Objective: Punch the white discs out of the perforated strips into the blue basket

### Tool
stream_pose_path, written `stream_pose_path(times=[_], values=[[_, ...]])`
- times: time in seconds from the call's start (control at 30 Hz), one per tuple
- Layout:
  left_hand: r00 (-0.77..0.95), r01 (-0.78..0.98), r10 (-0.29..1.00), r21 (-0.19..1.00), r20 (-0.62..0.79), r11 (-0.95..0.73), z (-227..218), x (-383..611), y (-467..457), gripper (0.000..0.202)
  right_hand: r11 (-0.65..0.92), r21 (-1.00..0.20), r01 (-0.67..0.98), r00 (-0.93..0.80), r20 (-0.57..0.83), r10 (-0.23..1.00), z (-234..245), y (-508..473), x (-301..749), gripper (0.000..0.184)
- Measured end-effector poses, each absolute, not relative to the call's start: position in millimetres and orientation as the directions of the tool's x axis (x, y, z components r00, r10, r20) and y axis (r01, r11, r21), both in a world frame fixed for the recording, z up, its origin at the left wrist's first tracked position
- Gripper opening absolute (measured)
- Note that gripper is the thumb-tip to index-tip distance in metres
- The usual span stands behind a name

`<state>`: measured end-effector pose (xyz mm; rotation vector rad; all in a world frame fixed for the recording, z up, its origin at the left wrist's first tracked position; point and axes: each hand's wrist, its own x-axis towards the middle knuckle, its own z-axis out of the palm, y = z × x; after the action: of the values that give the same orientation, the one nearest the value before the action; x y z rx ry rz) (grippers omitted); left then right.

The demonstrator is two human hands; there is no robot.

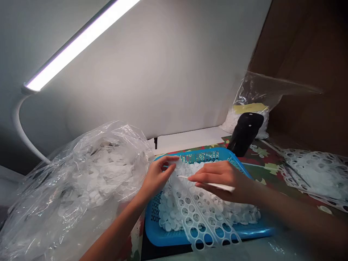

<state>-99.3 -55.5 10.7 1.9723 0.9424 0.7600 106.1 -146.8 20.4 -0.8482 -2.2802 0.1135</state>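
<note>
My left hand [157,177] pinches the far edge of a white perforated sheet [202,217] that hangs over the front of a blue plastic basket [165,237]. My right hand [223,179] is closed around a thin white stick [214,185], whose tip rests on the sheet near my left fingers. The basket holds a heap of small white round discs [168,217]. Many of the sheet's holes are empty, showing the blue basket through them.
A large clear plastic bag [76,181] of white sheets lies at the left. Punched-out white sheets [315,174] pile up at the right. A black object [244,132] and a smaller bag of discs [254,105] stand behind the basket. A lamp bar [78,40] glows overhead.
</note>
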Motion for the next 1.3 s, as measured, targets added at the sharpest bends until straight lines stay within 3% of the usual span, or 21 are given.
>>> stream_pose_path(times=[0.4,0.8,1.3], values=[[0.527,0.369,0.836,0.847,0.150,-0.384,13.8,-97.7,-58.6,0.028,0.802,-0.207,0.560,-0.657,0.479,0.582,21.2,-143.4,106.6,0.024],[0.538,0.377,0.838,0.863,0.091,-0.336,10.0,-98.5,-57.2,0.033,0.746,-0.097,0.659,-0.684,0.337,0.648,24.6,-146.9,101.3,0.027],[0.531,0.296,0.845,0.922,0.060,-0.251,9.6,-98.7,-54.4,0.030,0.708,-0.140,0.692,-0.645,0.320,0.694,23.7,-148.4,106.6,0.030]])
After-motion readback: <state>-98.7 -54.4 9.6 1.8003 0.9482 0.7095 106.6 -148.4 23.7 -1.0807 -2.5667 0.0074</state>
